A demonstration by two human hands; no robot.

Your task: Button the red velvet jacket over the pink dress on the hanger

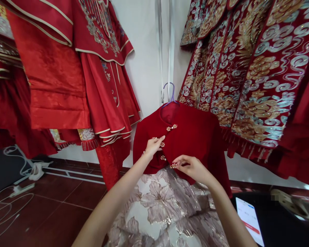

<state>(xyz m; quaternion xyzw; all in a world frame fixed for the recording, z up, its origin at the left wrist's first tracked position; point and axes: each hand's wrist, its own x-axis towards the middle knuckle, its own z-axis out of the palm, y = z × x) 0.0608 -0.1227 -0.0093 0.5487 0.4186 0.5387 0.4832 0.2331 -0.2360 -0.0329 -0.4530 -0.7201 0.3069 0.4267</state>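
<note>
A dark red velvet jacket (pixel 195 137) hangs in front of me on a purple hanger (pixel 173 92). Its front is fastened at the neck by a jewelled flower button (pixel 172 128) and parts lower down. My left hand (pixel 154 146) is closed at the front edge, its fingers beside another flower button (pixel 162 144); the fabric between them is partly hidden. With thumb and fingertips, my right hand (pixel 192 167) pinches a flower button (pixel 173 165) near the lower front edge. Below the jacket spreads a pale floral skirt (pixel 161 202) with shiny pinkish petals.
Red garments (pixel 105 75) hang at the left, and a heavily embroidered gown (pixel 254 75) at the right. A lit phone (pixel 249 219) lies on a dark surface at lower right. White cables (pixel 12 202) trail over the tiled floor near a metal rack base (pixel 74 175).
</note>
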